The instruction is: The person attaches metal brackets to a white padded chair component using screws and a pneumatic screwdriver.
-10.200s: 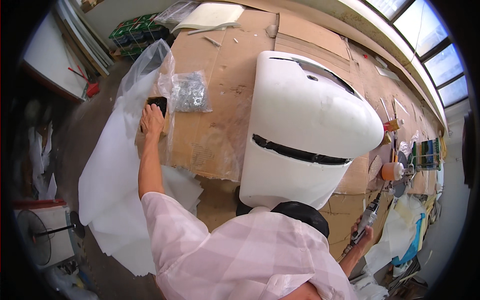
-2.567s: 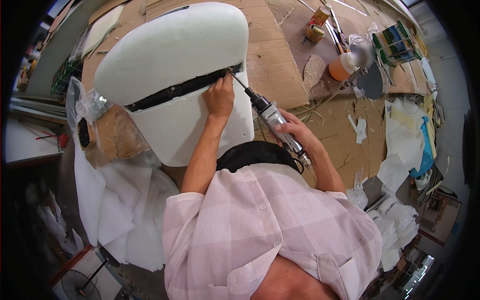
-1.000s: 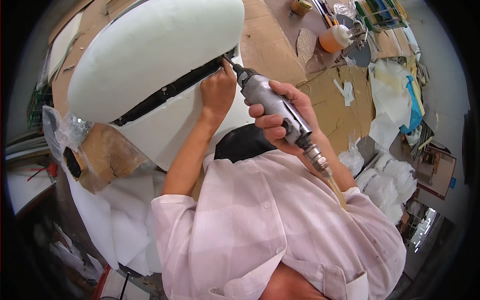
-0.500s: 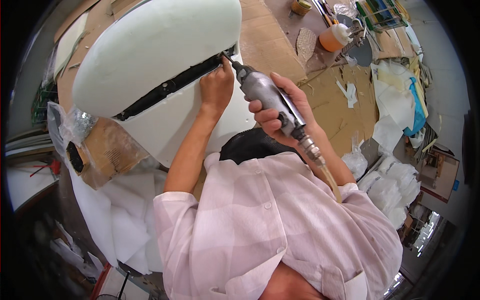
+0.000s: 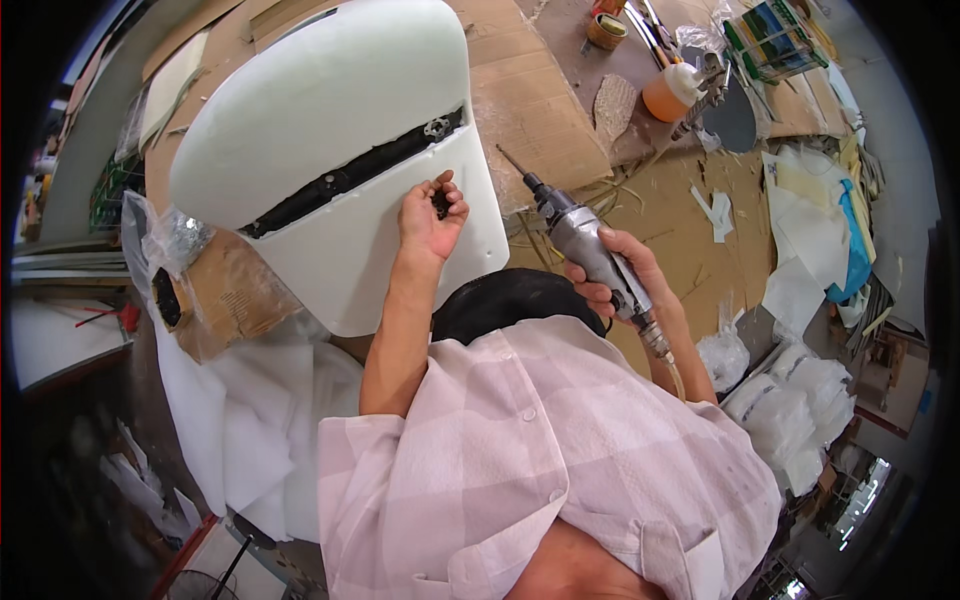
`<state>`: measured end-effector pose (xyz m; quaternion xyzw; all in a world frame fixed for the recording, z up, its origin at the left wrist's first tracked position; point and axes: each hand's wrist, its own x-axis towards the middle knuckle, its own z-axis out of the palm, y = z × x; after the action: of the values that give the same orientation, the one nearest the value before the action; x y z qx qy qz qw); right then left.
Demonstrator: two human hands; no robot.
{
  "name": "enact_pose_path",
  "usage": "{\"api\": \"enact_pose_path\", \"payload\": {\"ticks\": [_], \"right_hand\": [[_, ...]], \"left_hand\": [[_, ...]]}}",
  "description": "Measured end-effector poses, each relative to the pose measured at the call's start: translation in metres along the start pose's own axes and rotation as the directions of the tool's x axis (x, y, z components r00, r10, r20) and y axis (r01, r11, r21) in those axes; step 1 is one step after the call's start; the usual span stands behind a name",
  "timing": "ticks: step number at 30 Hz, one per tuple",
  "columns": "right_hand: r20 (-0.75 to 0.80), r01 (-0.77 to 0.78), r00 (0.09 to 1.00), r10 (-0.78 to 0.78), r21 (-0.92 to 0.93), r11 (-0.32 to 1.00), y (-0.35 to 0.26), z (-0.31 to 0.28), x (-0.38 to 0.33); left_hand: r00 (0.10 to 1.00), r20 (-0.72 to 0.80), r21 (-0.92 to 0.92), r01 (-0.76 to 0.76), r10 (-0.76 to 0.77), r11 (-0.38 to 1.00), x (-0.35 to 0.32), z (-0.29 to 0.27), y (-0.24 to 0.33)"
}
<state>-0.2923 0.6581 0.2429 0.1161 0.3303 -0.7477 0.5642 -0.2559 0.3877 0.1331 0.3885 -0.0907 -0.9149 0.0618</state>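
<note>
A large white rounded chair-like shell (image 5: 330,90) lies ahead, crossed by a slanting black strip (image 5: 375,165) with round fittings along it. Over the shell's lower part, my left hand (image 5: 433,215) is palm up, its fingers curled round a clump of small dark screws (image 5: 440,204). My right hand (image 5: 625,275) grips a silver air screwdriver (image 5: 595,245) with a hose at its rear. The long thin bit points up and left, apart from the shell's right edge.
Cardboard sheets (image 5: 530,100) lie under and beside the shell. An orange-filled bottle (image 5: 670,93), a small round tub (image 5: 606,31) and a green wire rack (image 5: 775,40) stand at the far right. Plastic-wrapped bundles (image 5: 790,405) sit right, white foam sheeting (image 5: 255,430) left.
The screwdriver has moved away from the strip's right end, toward the right and nearer me. My left hand has left the strip and turned palm up, showing the dark screws.
</note>
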Motion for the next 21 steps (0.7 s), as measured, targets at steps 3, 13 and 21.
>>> {"api": "enact_pose_path", "payload": {"ticks": [3,13,21], "right_hand": [[0.002,-0.035,0.999,0.035,-0.073,0.997,-0.003,-0.003,0.000],[0.037,-0.076,0.996,0.086,-0.215,0.974,-0.006,-0.013,0.003],[0.036,-0.087,0.994,0.099,-0.252,0.964,-0.009,-0.013,0.003]], "left_hand": [[0.997,0.079,0.009,0.004,-0.005,1.000,0.010,-0.006,-0.003],[0.982,0.155,0.273,-0.146,0.106,0.951,0.008,-0.001,-0.005],[0.991,0.121,0.194,-0.074,0.051,0.978,0.014,-0.007,-0.005]]}}
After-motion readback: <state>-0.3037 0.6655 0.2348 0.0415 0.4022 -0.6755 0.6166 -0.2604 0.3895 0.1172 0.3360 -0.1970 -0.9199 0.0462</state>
